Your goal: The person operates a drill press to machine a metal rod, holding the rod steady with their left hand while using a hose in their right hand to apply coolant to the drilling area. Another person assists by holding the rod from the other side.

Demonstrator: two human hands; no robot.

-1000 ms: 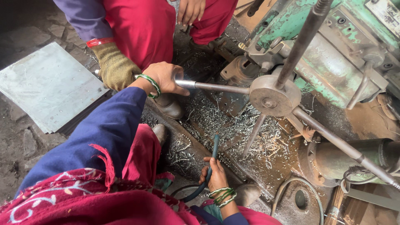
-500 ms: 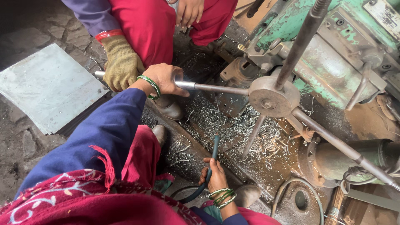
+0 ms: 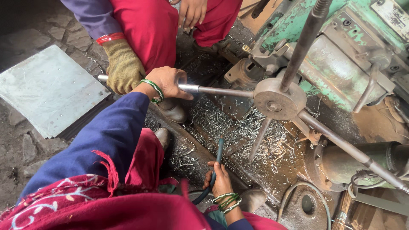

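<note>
A person's left hand (image 3: 167, 81), green bangles at the wrist, wraps its fingers around a grey steel lever rod (image 3: 221, 90) running level into a round metal hub (image 3: 279, 99) on a worn green machine (image 3: 341, 64). A co-worker's gloved hand (image 3: 123, 68) grips the rod's outer end, touching the left hand. The right hand (image 3: 220, 181) clasps a dark teal hose (image 3: 216, 162) low down, over a bed strewn with metal shavings (image 3: 238, 127). A grey sheet (image 3: 47, 89) lies well apart on stone floor.
</note>
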